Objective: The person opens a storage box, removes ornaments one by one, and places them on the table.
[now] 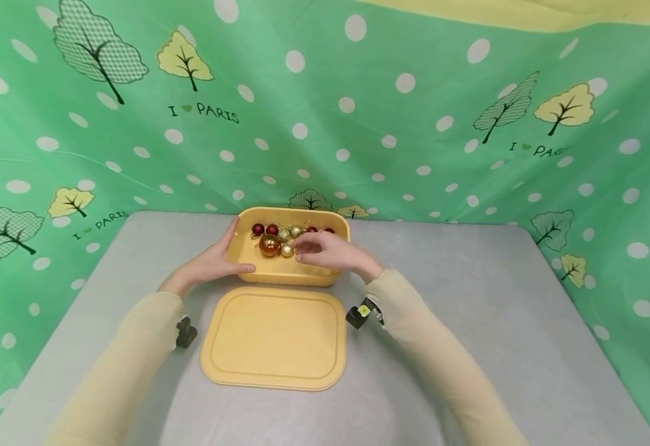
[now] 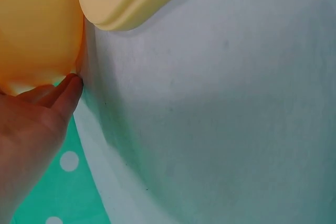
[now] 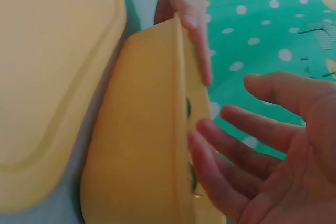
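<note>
A yellow plastic box [image 1: 280, 279] stands near the back of the table. Inside lie several Christmas baubles: a large shiny amber one [image 1: 269, 245], small dark red ones [image 1: 258, 229] and small gold ones [image 1: 296, 231]. My left hand [image 1: 210, 261] grips the box's left end, thumb at the front corner and fingers along the outer side. Over the right part of the box, my right hand [image 1: 333, 249] hovers with loosely bent fingers. In the right wrist view, the right hand's fingers [image 3: 239, 153] are spread beside the rim, holding nothing. They hide some baubles in the head view.
The box's yellow lid [image 1: 274, 337] lies flat on the grey table [image 1: 442, 347], just in front of the box. A green dotted cloth [image 1: 369, 124] hangs behind the table and along both sides.
</note>
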`<state>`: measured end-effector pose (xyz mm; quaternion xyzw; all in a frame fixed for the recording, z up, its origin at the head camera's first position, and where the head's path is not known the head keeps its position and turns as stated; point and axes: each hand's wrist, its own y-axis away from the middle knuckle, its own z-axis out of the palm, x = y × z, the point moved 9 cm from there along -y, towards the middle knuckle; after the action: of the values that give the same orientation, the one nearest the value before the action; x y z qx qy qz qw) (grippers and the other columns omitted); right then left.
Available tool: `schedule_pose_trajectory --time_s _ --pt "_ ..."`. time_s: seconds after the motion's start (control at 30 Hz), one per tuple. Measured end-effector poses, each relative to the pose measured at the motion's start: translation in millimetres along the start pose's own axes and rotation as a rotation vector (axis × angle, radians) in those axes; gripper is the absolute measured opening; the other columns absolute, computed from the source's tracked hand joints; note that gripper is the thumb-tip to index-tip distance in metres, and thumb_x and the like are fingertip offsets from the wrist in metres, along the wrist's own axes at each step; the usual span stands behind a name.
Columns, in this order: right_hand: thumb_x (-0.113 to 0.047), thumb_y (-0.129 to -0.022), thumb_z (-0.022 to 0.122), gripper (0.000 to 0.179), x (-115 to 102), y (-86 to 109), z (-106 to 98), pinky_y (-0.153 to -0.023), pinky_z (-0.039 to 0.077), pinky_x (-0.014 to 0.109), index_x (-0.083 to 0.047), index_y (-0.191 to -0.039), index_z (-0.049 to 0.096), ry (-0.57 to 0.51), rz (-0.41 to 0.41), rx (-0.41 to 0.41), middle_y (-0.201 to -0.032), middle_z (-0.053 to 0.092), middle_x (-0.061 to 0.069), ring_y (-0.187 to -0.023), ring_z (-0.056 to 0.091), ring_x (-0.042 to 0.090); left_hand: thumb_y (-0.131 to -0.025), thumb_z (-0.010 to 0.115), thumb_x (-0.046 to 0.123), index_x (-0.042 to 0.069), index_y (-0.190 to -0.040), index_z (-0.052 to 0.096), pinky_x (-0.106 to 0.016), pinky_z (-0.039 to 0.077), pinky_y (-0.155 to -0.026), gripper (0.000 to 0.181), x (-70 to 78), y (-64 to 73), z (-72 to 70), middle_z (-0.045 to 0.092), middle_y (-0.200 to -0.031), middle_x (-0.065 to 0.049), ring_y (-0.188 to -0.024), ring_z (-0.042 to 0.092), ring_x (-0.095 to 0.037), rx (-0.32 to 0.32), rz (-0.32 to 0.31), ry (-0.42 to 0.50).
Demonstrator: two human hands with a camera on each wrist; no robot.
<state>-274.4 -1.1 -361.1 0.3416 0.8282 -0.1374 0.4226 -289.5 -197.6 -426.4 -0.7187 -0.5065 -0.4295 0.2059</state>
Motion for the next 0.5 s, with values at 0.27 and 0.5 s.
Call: schedule_pose_trajectory --time_s 0.27,0.5 --pt "-0.006 -0.093 0.062 0.049 10 -25.9 14 -0.090 0.049 0.029 0.002 -0.139 0.046 -0.094 0.021 0.106 -0.134 0.052 0.021 -0.115 0.056 0.033 -0.082 0.078 0.029 0.012 -0.152 -0.020 -0.057 0.006 -0.112 0.122 1.8 2.2 0.3 -0.013 -0.157 -0.023 -0.142 -0.001 -0.044 -0.008 -0.003 0.023" --pt "-0.010 -0.092 0.064 0.051 15 -41.0 20 -0.101 0.041 0.042 0.000 -0.140 0.048 -0.124 0.042 0.216 -0.137 0.051 0.016 -0.123 0.049 0.031 -0.083 0.077 0.029 0.014 -0.152 -0.021 -0.057 0.008 -0.112 0.120 0.7 1.9 0.3 -0.013 -0.158 -0.021 -0.143 0.001 -0.042 -0.001 0.007 0.023"
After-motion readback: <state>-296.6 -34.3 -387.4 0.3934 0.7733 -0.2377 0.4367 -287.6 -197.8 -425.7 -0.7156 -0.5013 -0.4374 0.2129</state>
